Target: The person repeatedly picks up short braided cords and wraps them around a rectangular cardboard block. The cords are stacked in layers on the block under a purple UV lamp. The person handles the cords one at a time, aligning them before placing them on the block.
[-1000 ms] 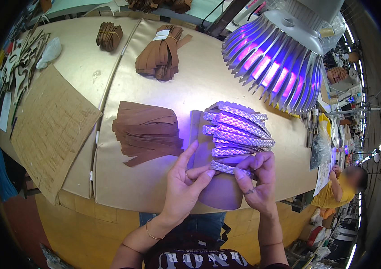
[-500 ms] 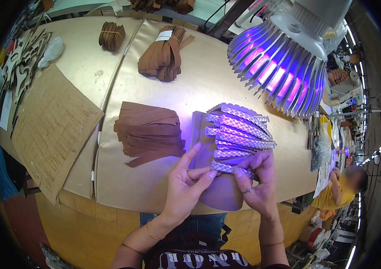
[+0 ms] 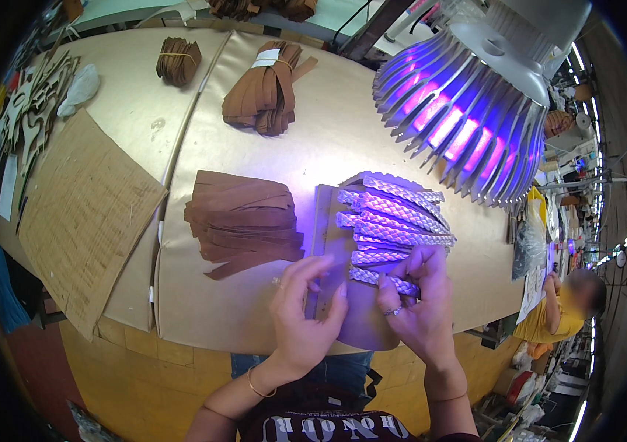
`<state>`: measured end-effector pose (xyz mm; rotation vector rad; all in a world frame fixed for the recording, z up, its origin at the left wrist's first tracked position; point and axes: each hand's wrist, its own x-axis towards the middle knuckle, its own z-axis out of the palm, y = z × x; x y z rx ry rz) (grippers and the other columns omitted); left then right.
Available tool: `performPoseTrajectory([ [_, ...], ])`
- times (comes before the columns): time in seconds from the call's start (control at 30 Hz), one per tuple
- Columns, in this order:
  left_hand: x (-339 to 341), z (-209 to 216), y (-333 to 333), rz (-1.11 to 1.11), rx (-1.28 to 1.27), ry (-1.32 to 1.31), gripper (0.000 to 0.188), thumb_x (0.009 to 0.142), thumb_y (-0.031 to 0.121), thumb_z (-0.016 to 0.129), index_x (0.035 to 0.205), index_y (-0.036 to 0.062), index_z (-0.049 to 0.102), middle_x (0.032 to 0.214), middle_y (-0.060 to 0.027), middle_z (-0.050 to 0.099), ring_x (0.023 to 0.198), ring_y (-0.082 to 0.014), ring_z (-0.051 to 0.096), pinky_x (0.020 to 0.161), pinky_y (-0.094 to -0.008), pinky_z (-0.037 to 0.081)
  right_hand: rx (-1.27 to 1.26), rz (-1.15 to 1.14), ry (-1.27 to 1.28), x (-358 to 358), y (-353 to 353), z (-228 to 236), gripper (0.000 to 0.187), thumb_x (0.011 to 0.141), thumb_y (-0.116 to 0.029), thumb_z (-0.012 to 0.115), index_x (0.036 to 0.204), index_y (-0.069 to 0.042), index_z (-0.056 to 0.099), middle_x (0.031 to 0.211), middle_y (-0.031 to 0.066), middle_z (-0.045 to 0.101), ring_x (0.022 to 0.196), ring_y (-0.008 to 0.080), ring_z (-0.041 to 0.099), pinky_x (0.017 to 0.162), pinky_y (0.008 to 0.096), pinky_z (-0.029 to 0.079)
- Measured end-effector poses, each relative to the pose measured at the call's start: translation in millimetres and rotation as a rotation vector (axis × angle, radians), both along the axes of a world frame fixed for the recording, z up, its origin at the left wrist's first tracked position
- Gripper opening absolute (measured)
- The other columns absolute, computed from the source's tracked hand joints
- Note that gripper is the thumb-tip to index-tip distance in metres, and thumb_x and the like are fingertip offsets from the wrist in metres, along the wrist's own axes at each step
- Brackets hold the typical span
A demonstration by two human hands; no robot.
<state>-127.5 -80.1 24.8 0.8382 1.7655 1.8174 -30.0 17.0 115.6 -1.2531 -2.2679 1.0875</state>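
Observation:
Several pale braided cords (image 3: 394, 221) lie side by side on a board (image 3: 361, 320) at the table's near edge, tinted violet by a lamp. My right hand (image 3: 424, 302) pinches the nearest braided cord between thumb and fingers, at its right part. Just left of the board, my left hand (image 3: 304, 309) hovers with thumb and fingers apart and nothing between them. A loose stack of brown strips (image 3: 243, 221) lies on the table beyond my left hand.
A large finned lamp (image 3: 461, 110) hangs over the far right of the table. Farther back lie two tied brown strip bundles (image 3: 265, 92) (image 3: 178, 62). A tan board (image 3: 88, 221) rests at left. A person in yellow (image 3: 564, 306) is at far right.
My left hand has let go of the near cord's left end and drawn back to the left, its fingers spreading. My right hand has shifted slightly left, still gripping the cord.

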Motion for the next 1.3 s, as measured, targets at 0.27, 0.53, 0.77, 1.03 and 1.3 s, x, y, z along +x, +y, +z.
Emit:
performPoseTrajectory([
  [0.27, 14, 0, -5, -0.187, 0.083, 0.271, 0.042, 0.081, -0.008, 0.060, 0.123, -0.0013, 0.062, 0.132, -0.0243, 0.056, 0.119, -0.0372, 0.058, 0.099, -0.0403, 0.048, 0.024, 0.025, -0.062, 0, 1, 2, 0.030, 0.083, 0.002, 0.066, 0.094, -0.003, 0.039, 0.074, 0.0045, 0.053, 0.064, 0.0070, 0.047, 0.056, 0.0221, 0.040],
  [0.53, 17, 3, -7, -0.205, 0.040, 0.308, 0.042, 0.082, -0.010, 0.057, 0.124, -0.0053, 0.059, 0.127, -0.0283, 0.058, 0.118, -0.0384, 0.059, 0.096, -0.0395, 0.050, 0.054, 0.061, -0.095, 4, 3, 2, 0.027, 0.084, -0.010, 0.067, 0.099, -0.001, 0.045, 0.071, 0.0134, 0.057, 0.059, 0.0304, 0.059, 0.057, 0.0396, 0.047],
  [0.77, 17, 11, -6, -0.222, -0.017, 0.414, 0.043, 0.083, -0.010, 0.055, 0.126, -0.0056, 0.056, 0.127, -0.0299, 0.057, 0.115, -0.0386, 0.061, 0.093, -0.0389, 0.051, 0.126, 0.058, -0.114, 5, 6, 7, 0.027, 0.083, -0.012, 0.071, 0.097, -0.003, 0.050, 0.071, 0.0112, 0.060, 0.059, 0.0259, 0.059, 0.056, 0.0365, 0.045],
  [1.03, 21, 15, -9, -0.255, -0.111, 0.411, 0.046, 0.084, -0.009, 0.055, 0.130, -0.0025, 0.056, 0.130, -0.0300, 0.055, 0.116, -0.0394, 0.060, 0.092, -0.0396, 0.052, 0.244, 0.006, -0.339, 49, 22, 34, 0.029, 0.082, -0.033, 0.076, 0.078, -0.006, 0.065, 0.070, 0.0073, 0.065, 0.058, 0.0238, 0.062, 0.056, 0.0354, 0.044],
  [1.3, 22, 18, -8, -0.241, -0.140, 0.430, 0.041, 0.087, -0.010, 0.053, 0.127, -0.0035, 0.057, 0.130, -0.0295, 0.055, 0.117, -0.0398, 0.059, 0.095, -0.0412, 0.051, 0.088, -0.057, -0.149, 63, 25, 16, 0.026, 0.085, -0.022, 0.076, 0.080, 0.001, 0.065, 0.063, 0.0072, 0.060, 0.053, 0.0124, 0.049, 0.052, 0.0274, 0.040],
])
